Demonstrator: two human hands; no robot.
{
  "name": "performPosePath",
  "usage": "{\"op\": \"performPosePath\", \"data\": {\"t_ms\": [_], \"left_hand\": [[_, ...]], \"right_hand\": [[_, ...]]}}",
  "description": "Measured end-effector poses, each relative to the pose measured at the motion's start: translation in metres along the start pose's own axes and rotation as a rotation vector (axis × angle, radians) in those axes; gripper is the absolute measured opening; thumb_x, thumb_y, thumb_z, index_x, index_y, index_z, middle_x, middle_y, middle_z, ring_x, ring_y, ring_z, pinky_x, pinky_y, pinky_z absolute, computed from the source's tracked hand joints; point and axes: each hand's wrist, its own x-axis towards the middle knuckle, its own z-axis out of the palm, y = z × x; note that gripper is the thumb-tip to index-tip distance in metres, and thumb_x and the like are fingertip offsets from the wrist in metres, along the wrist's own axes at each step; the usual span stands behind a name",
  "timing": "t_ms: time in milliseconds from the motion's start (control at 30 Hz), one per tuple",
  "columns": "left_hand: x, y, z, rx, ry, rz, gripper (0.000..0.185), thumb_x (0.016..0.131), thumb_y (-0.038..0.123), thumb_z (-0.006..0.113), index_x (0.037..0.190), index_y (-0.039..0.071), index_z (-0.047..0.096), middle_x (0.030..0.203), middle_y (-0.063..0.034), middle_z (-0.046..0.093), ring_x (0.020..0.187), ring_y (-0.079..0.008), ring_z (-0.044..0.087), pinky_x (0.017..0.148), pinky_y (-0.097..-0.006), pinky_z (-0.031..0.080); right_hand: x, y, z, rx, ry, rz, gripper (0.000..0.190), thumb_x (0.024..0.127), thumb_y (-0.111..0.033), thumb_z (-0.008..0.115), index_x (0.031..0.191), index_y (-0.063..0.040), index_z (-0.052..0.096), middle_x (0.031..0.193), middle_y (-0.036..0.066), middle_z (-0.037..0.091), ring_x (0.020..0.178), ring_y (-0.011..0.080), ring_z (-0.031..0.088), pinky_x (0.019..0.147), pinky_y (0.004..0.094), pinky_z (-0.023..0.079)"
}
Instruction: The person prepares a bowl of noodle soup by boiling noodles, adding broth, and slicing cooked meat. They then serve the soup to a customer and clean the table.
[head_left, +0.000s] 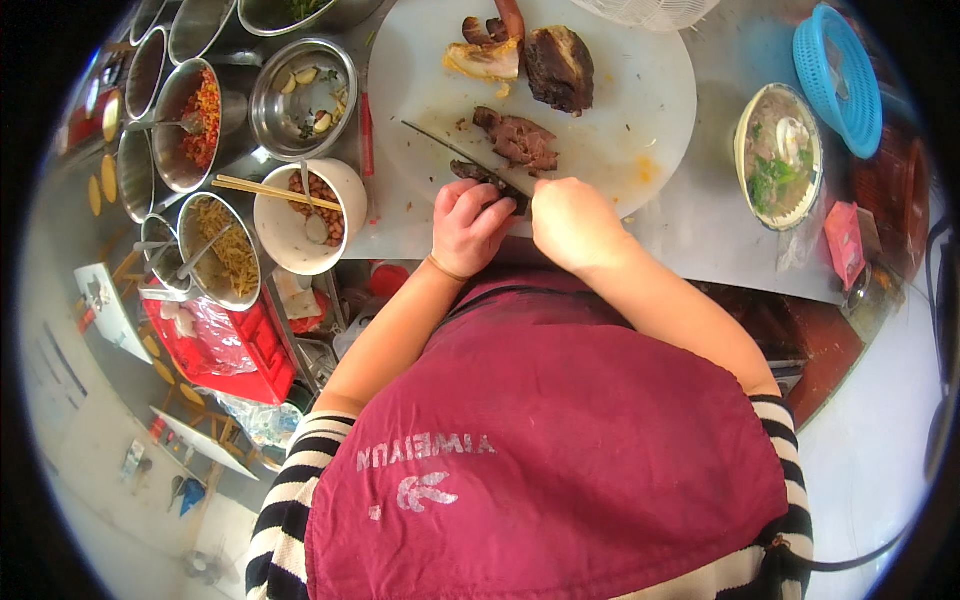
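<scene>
My right hand (574, 221) is closed around the handle of a knife, whose blade (457, 152) points up and left over a round white cutting board (637, 82). Against the blade's near side, my left hand (471, 229) presses a dark piece of cooked meat (474, 174) at the board's near edge. Sliced reddish-brown meat (521, 141) lies just beyond the blade. Farther up the board are a large dark chunk of meat (559, 69), a yellowish fatty piece (484, 60) and a sausage-like piece (510, 16). The knife's handle is hidden in my fist.
Left of the board stand a white bowl of peanuts (352, 217) with chopsticks (277, 193), a steel bowl with garlic (304, 97) and several steel containers, one holding chopped red chili (201, 124). To the right are a soup bowl (780, 157), blue plastic baskets (840, 82) and a pink box (845, 244).
</scene>
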Motion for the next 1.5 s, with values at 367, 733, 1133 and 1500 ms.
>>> {"op": "performPosePath", "data": {"t_ms": [367, 733, 1133, 1500], "left_hand": [[-0.001, -0.003, 0.001, -0.045, 0.012, 0.005, 0.034, 0.061, 0.011, 0.079, 0.093, 0.014, 0.067, 0.099, -0.0039, 0.059, 0.094, -0.0269, 0.056, 0.081, -0.0381, 0.046], [-0.001, -0.004, -0.004, -0.079, 0.0, -0.002, 0.035, 0.062, 0.01, 0.077, 0.095, 0.012, 0.066, 0.096, -0.0059, 0.059, 0.091, -0.029, 0.055, 0.081, -0.0407, 0.045], [-0.001, -0.005, -0.007, -0.081, -0.032, -0.018, 0.036, 0.061, 0.009, 0.078, 0.094, 0.014, 0.068, 0.095, -0.0048, 0.057, 0.087, -0.0281, 0.055, 0.078, -0.039, 0.044], [0.003, 0.001, -0.015, 0.025, -0.005, -0.2, 0.034, 0.067, 0.011, 0.076, 0.1, 0.011, 0.066, 0.105, -0.0054, 0.062, 0.099, -0.0269, 0.058, 0.085, -0.0397, 0.048]], "right_hand": [[-0.042, 0.005, -0.018, 0.042, -0.08, 0.035, 0.015, 0.079, -0.004, 0.051, 0.078, 0.003, 0.064, 0.079, 0.025, 0.066, 0.076, 0.0423, 0.065, 0.068, 0.0491, 0.052], [-0.051, 0.02, -0.029, -0.131, -0.076, -0.016, 0.017, 0.08, -0.005, 0.051, 0.088, 0.001, 0.065, 0.082, 0.024, 0.067, 0.077, 0.0409, 0.067, 0.069, 0.0481, 0.053], [0.011, -0.014, -0.006, -0.126, -0.004, -0.083, 0.015, 0.079, -0.009, 0.056, 0.081, 0.001, 0.067, 0.08, 0.022, 0.068, 0.077, 0.0382, 0.068, 0.068, 0.0459, 0.055], [-0.012, 0.003, -0.018, -0.175, -0.176, 0.102, 0.018, 0.078, -0.005, 0.054, 0.082, 0.001, 0.071, 0.085, 0.02, 0.069, 0.081, 0.0384, 0.067, 0.072, 0.0454, 0.055]]}}
